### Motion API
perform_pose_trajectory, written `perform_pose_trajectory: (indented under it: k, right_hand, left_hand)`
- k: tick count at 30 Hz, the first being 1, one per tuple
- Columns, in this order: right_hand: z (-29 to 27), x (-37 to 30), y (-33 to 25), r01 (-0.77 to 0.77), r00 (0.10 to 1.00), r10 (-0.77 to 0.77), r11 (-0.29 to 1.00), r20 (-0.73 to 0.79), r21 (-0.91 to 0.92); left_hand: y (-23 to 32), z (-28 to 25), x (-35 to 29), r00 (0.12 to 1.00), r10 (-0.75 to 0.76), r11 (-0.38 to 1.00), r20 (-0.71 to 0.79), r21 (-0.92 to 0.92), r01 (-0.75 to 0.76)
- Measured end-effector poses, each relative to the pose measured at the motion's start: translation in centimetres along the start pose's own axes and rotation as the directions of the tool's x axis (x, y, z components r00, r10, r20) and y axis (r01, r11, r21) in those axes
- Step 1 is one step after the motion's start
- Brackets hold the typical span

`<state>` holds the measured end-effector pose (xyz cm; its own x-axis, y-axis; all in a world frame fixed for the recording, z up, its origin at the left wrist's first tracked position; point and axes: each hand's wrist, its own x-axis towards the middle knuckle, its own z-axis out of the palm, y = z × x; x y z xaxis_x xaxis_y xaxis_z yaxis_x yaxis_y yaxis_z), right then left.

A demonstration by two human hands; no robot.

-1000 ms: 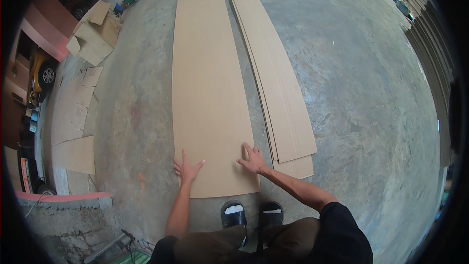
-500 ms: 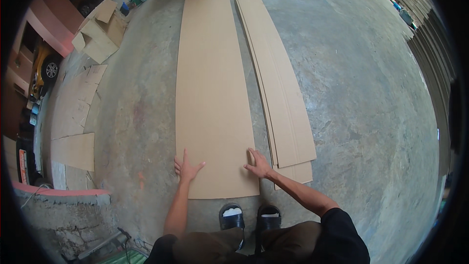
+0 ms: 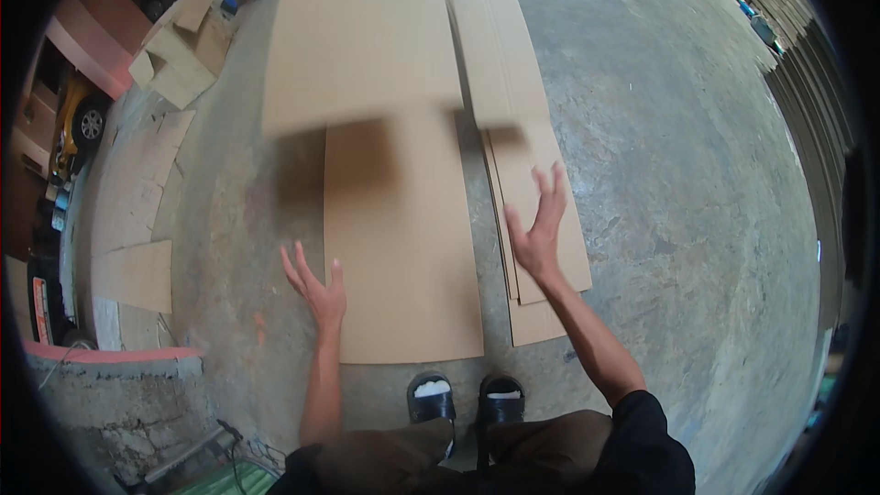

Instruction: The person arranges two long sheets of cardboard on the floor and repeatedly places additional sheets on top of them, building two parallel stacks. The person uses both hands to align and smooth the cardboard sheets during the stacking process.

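Note:
A long brown cardboard sheet (image 3: 403,266) lies flat on the floor in front of my feet. Above its farther part is another cardboard panel (image 3: 367,46), apparently off the floor, its near edge blurred and a dark shadow beneath it. My left hand (image 3: 316,293), fingers spread and holding nothing, is beside the lying sheet's left edge. Over the stacked cardboard strips (image 3: 564,252) on the right, my right hand (image 3: 538,234) is also open and empty. Neither hand touches the raised panel.
At the left stand an open cardboard box (image 3: 183,60) and flattened cardboard pieces (image 3: 137,275) on the concrete floor (image 3: 669,220). A low wall (image 3: 119,394) is at the lower left, and a tall stack of dark sheets (image 3: 816,119) runs along the right.
Both hands have lifted off the lying sheet and opened, the right one moving farther away and to the right. A blurred cardboard panel now appears over the far part of the lying sheets.

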<state>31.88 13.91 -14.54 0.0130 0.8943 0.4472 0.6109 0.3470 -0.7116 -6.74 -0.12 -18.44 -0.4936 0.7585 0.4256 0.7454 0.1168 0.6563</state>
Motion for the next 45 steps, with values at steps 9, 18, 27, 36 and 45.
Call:
perform_pose_trajectory:
  k: [9,18,27,36,45]
  right_hand:
    - [1.7,-10.5,14.5,-0.073,0.764,0.454,0.768,0.459,-0.637]
    - [0.3,-13.9,13.4,-0.034,0.684,0.495,0.756,0.537,-0.654]
    - [2.7,-15.4,10.2,0.062,0.879,0.131,0.922,0.458,-0.381]
    - [10.1,-17.3,4.9,-0.328,0.786,0.375,0.927,0.491,-0.184]
    - [7.4,-20.8,4.8,-0.283,0.777,0.332,0.943,0.535,-0.174]
  left_hand:
    - [-3.4,7.7,-5.4,0.642,-0.314,0.855,0.700,0.502,-0.128]
    - [-7.7,5.9,-3.7,0.738,-0.483,0.800,0.472,0.581,0.152]
    - [-11.0,0.8,-9.6,0.738,-0.633,0.727,0.234,0.506,0.464]
    - [-8.0,2.2,-13.9,0.865,-0.430,0.870,0.261,0.376,0.319]
    - [-10.2,1.2,-12.2,0.882,-0.161,0.946,0.443,0.323,0.011]
